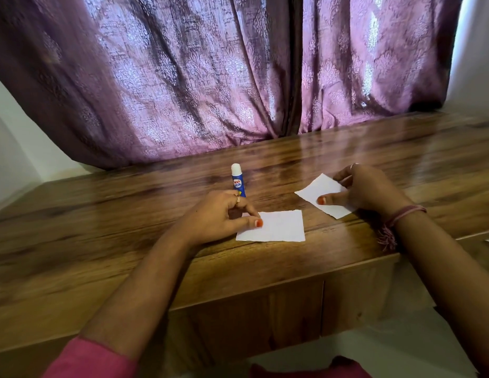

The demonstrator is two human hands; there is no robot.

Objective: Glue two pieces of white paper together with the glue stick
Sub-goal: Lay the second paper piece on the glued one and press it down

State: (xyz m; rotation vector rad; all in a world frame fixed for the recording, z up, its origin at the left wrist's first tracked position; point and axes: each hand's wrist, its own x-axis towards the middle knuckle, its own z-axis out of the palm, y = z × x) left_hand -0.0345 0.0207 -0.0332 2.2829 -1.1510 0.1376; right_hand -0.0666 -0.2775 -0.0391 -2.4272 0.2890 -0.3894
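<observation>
Two small white paper pieces lie on the wooden table (128, 241). The left paper (278, 227) lies flat near the front edge; my left hand (221, 214) pinches its left edge between thumb and fingers. The right paper (322, 193) sits slightly raised and turned, held at its right side by my right hand (366, 189), with the thumb on top. A blue glue stick (237, 181) with a white cap stands upright just behind my left hand, partly hidden by the fingers.
A purple patterned curtain (210, 77) hangs right behind the table's back edge. White walls show at both sides. The table's front edge runs just below the left paper, with cabinet panels beneath.
</observation>
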